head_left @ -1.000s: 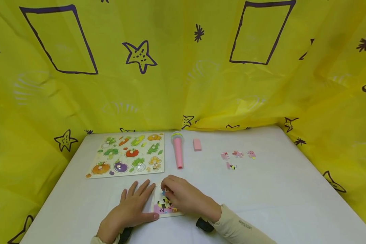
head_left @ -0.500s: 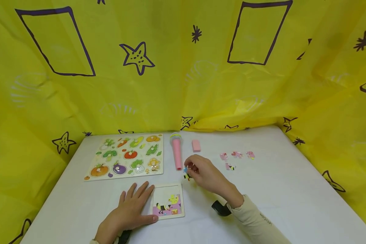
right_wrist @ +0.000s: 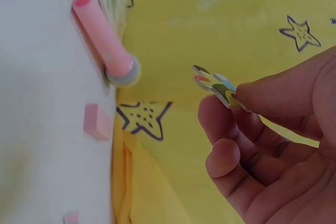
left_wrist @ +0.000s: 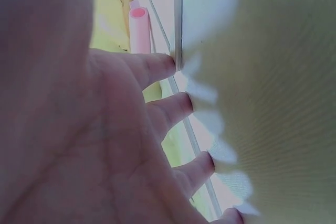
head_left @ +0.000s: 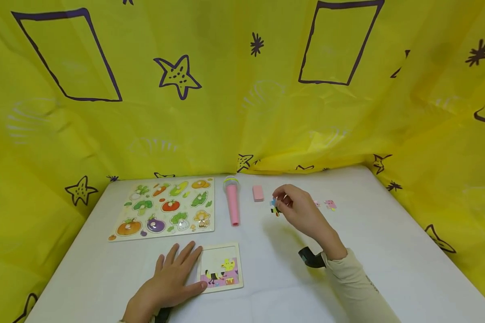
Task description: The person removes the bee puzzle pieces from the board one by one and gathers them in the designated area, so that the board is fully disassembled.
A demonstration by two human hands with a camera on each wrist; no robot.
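Between thumb and fingers my right hand (head_left: pixel 301 211) pinches a small jigsaw piece (right_wrist: pixel 216 86) with blue, yellow and black on it, raised above the table. My left hand (head_left: pixel 167 280) lies with fingers spread at the left edge of a square puzzle frame (head_left: pixel 222 290), its thumb on the lower left corner. Inside the frame, joined pieces (head_left: pixel 228 264) showing a yellow figure and pink ground fill the lower part; the upper left shows bare backing. Loose pink pieces (head_left: pixel 330 204) lie on the table beyond my right hand, which partly hides them.
A vegetable peg puzzle board (head_left: pixel 163 208) lies at the back left. Beside it are a pink toy microphone (head_left: pixel 233 202) and a pink block (head_left: pixel 258 194). A yellow patterned curtain (head_left: pixel 226 112) surrounds the white table (head_left: pixel 266 273) at the back and sides.
My right hand has lifted the jigsaw piece out of the puzzle frame and carried it right and away, toward the loose pieces. The left hand has stayed at the frame.
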